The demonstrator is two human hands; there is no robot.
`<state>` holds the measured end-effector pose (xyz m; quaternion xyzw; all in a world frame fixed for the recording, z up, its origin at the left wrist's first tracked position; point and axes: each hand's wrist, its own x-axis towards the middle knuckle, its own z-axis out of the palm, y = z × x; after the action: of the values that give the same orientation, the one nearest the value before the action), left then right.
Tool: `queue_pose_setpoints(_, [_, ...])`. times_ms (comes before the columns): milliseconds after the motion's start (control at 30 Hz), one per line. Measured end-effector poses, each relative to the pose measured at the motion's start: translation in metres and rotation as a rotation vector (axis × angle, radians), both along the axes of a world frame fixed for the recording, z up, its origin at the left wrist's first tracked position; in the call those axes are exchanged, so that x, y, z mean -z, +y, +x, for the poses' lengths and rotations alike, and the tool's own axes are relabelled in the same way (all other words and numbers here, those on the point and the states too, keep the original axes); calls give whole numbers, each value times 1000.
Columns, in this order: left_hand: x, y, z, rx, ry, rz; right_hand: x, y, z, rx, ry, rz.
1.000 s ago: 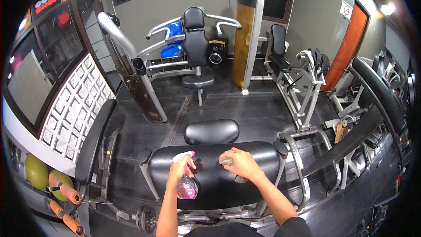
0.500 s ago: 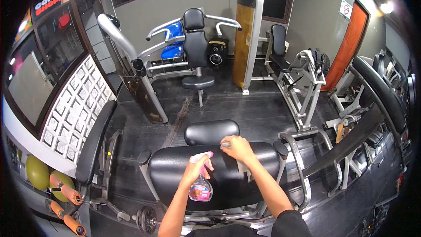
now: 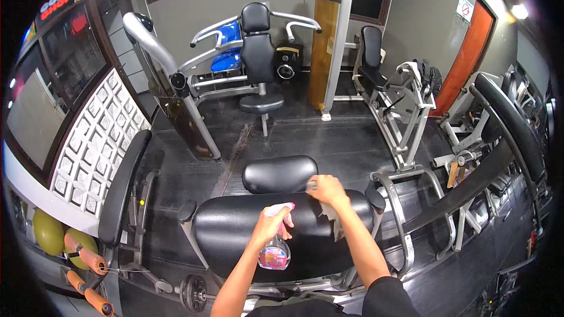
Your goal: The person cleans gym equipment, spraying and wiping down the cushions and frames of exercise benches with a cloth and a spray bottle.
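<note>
My left hand [image 3: 274, 223] is wrapped round the neck of a spray bottle [image 3: 274, 255], a clear one with a pink and white trigger head and a colourful label. It is held above the wide black padded bench [image 3: 226, 232]. A crumpled greyish cloth [image 3: 333, 221] hangs from my right hand [image 3: 326, 191], whose fingers are closed on it at the pad's far edge. Just beyond lies a smaller black pad [image 3: 280, 174]. Part of the cloth is hidden behind my right hand and forearm.
A shoulder press machine [image 3: 257, 61] with a black seat stands ahead. Another narrow bench [image 3: 123, 188] is on the left, near green balls [image 3: 48, 232] and orange foam rollers [image 3: 88, 255]. Metal-framed machines [image 3: 411, 117] line the right, and a weight plate [image 3: 192, 293] sits low in front.
My right hand has moved a little right and up along the pad's far edge with the cloth. The spray bottle has shifted slightly right. The whole view has turned a little.
</note>
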<state>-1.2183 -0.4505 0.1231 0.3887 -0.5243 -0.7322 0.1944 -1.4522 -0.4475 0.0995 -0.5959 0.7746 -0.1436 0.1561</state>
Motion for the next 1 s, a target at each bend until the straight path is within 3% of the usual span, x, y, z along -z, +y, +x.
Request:
queue_pose_setpoints(233, [2,0,3,-46,25,17,-41,31,42,-235,-272,-143])
queue_pose_setpoints(333, [0,2,2,-70,71,37,-43,60,16,-101,-106,-162])
queue_pose_setpoints(400, [-2,1,2,-60,56,46,-55,74,-5,131,-3,-29])
queue_pose_setpoints(467, [-3,2,1,-46,41,53,-41,74,-39,250,-45,16])
queue_pose_setpoints(533, [-6,2,1,-61,37,42,-37,71,-42,262,-41,2])
queue_pose_setpoints(600, [-4,1,2,-40,36,35,-27,62,-22,248,220,-101])
queue_pose_setpoints(800, [0,2,3,-68,46,39,-44,79,44,-54,105,-233])
queue_pose_setpoints(933, [-6,3,2,-60,23,7,-51,112,14,0,-81,-210])
queue_pose_setpoints(1000, [-5,4,2,-70,33,24,-53,121,-11,124,-6,-268])
